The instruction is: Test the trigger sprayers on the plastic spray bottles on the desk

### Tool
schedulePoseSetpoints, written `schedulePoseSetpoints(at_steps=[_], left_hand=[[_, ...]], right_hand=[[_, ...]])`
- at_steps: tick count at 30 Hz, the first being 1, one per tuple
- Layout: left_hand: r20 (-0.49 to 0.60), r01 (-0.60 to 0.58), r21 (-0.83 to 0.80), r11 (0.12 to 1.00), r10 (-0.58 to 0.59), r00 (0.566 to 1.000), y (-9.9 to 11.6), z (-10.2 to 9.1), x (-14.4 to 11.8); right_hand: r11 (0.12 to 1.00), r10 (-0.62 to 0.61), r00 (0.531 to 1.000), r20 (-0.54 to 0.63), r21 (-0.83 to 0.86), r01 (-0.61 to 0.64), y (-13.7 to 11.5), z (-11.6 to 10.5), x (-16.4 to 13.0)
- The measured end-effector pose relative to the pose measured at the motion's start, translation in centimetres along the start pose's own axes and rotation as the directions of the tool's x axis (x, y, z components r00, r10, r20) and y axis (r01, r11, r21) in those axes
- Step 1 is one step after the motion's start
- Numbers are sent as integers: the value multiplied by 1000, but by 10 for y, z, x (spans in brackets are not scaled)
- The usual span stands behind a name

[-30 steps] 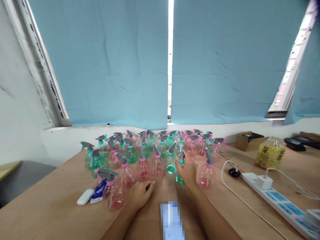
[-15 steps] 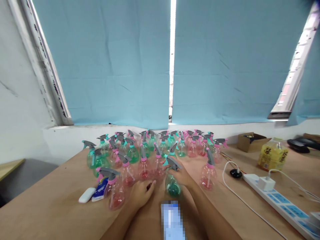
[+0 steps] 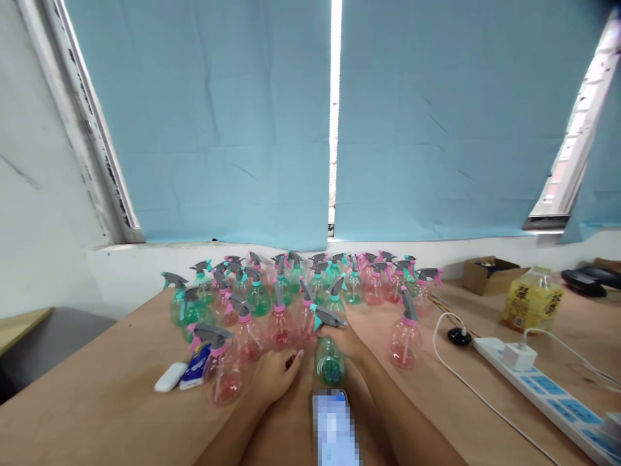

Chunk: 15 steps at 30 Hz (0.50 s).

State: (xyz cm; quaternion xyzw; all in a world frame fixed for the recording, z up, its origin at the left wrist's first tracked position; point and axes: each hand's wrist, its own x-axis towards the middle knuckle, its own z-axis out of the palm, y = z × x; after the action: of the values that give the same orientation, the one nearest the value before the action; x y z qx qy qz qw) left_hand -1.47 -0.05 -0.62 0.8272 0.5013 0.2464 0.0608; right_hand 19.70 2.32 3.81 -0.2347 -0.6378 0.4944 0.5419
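Observation:
My right hand grips a green spray bottle by its neck, just under the grey trigger head, close in front of me above the wooden table. My left hand rests flat on the table, fingers loosely curled and holding nothing, next to a pink spray bottle. Beyond both hands stands a crowd of several pink and green spray bottles reaching back to the wall.
A white oblong object and a blue packet lie left of the pink bottle. On the right are a white power strip with a cable, a yellow bottle, a cardboard box. A blurred patch sits between my forearms.
My right hand has taken a green bottle out of the cluster and drawn it back toward me. My left hand has stayed where it was.

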Motion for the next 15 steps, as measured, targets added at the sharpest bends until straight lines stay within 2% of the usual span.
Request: schedulePoseSetpoints(at_steps=[8, 15], left_hand=[[17, -39, 23, 999, 38, 999, -2, 3, 0], [114, -41, 47, 998, 35, 993, 2, -1, 0]], right_hand=[[998, 7, 1000, 9, 68, -8, 10, -4, 3], [999, 9, 1000, -6, 39, -9, 6, -2, 1]])
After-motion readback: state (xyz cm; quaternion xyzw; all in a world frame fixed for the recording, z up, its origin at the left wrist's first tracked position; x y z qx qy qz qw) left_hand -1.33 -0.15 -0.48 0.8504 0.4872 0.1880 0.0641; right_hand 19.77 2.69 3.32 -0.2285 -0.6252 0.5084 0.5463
